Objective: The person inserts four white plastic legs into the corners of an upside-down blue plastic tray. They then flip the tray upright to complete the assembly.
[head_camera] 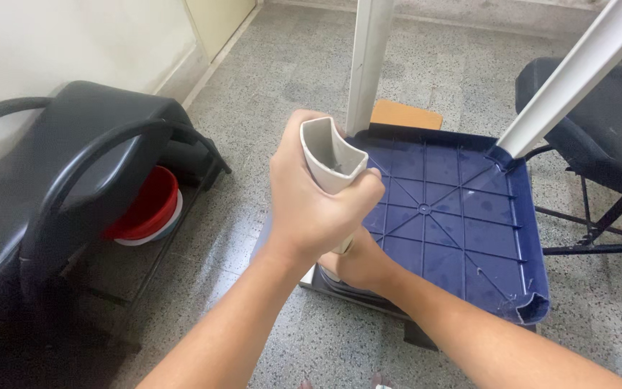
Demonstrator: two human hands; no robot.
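Observation:
An upturned blue plastic stool seat lies on the floor with its ribbed underside up. Two white hollow legs stand in its far corners, the far-left leg and the far-right leg. A third white hollow leg points up at me at the near-left corner. My left hand is wrapped around its upper part. My right hand grips the same leg lower down, near the seat, partly hidden behind my left hand. The near-right corner socket holds no leg.
A black chair with curved armrests stands at the left, with red and white bowls beneath it. Another black chair stands at the right. A brown block lies behind the seat. The floor is speckled grey terrazzo.

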